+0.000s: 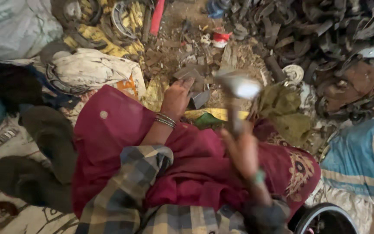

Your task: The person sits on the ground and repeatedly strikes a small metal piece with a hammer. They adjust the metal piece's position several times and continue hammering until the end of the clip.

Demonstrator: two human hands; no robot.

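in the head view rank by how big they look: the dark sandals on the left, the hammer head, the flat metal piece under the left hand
1. Dark sandals
2. Hammer head, though it is blurred and raised nearer the camera, which enlarges it
3. Flat metal piece, partly covered by the left hand
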